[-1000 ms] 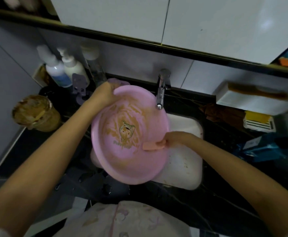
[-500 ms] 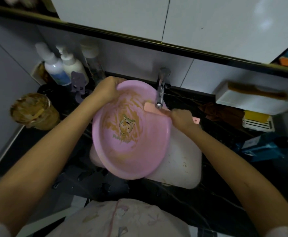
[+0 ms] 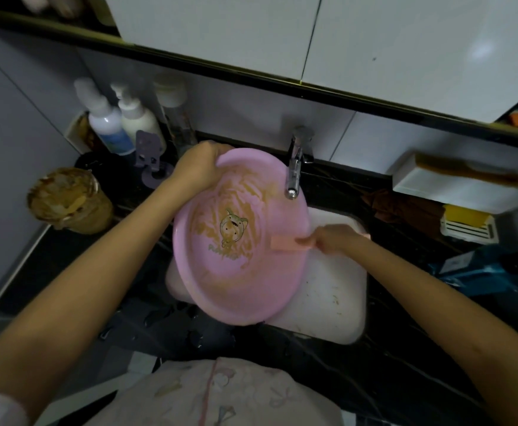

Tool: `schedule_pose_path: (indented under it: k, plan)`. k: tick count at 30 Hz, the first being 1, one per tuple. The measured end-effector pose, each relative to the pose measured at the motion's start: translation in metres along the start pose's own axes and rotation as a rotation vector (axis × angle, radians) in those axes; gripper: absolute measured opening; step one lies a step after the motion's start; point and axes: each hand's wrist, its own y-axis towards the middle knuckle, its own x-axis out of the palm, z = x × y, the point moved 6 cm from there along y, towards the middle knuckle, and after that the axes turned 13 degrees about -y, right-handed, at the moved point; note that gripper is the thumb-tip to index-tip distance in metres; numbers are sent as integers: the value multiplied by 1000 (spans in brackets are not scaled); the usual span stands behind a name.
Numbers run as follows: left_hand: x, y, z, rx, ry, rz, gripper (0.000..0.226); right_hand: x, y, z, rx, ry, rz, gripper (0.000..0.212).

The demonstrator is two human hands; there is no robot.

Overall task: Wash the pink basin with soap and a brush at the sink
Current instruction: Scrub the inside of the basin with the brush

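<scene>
Smears of brown cover a squat container (image 3: 67, 199) at the far left of the black countertop (image 3: 405, 348). Behind it, two white pump bottles (image 3: 119, 121) stand side by side against the wall, with a purple holder (image 3: 150, 155) just in front of them. The left hand (image 3: 201, 167) grips the far left rim of the pink basin (image 3: 251, 287), its fingers curled over the edge and pressed together. The basin is tilted up toward the person. It lies partly over the counter edge and partly over the white sink (image 3: 337, 302). Brown streaks fan across its inside around a printed cartoon animal at the centre. A chrome tap (image 3: 294, 167) reaches over the basin's upper right rim, but whether it touches the rim cannot be told. At the basin's right edge the right hand (image 3: 334, 239) holds a pink brush (image 3: 285, 243), fingers curled tightly round its handle, and the flat head rests against the inner wall just below the rim. Specks of dirt dot the sink floor beside it. Further right, a brown-handled brush (image 3: 467, 176) lies on top of a white box (image 3: 430, 189). Below that sits a yellow block in a white slotted holder (image 3: 467, 229), and near the counter's right end lies a blue packet (image 3: 482, 269).
</scene>
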Motion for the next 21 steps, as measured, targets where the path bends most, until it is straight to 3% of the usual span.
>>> schedule_pose_path:
  k: [1, 3, 4, 6, 8, 9, 11, 13, 14, 16, 18, 20, 21]
  plan:
    - [0, 0, 0, -1, 0, 4, 44, 4, 3, -3, 2, 60, -56, 65]
    - [0, -1, 0, -1, -3, 7, 44, -16, 2, -3, -56, -71, 26, 49]
    - [-1, -2, 0, 1, 0, 4, 45, -35, 0, 2, -33, -225, 178, 41]
    - [-3, -3, -2, -6, 7, 3, 47, -54, -12, 5, -56, -404, 475, 57]
    - [-6, -4, -4, -5, 5, 11, 49, -36, -9, 5, -109, -389, 384, 49]
    - [-6, -5, -4, -3, 3, 10, 49, -20, -6, 7, -110, -246, 221, 37]
    - [-5, -6, 0, -3, 10, 16, 49, 5, -3, 4, -125, -92, -44, 52]
    - [-5, -7, 4, 0, 29, 23, 47, -11, -1, 7, -136, -216, 104, 44]
    - [-5, -7, 6, 2, 34, 26, 47, -27, -2, 9, -98, -307, 285, 44]
    - [-6, -9, 7, 5, 37, 25, 48, -40, -11, 4, -54, -362, 500, 59]
    - [-8, -10, 5, 2, 35, 33, 47, -23, -9, -6, -94, -201, 301, 46]
    - [-9, -11, 5, 4, 30, 35, 46, 6, -6, -16, -149, 43, -76, 59]
    - [-8, -11, 5, 3, 29, 37, 46, 10, -9, -19, -197, 47, -121, 61]
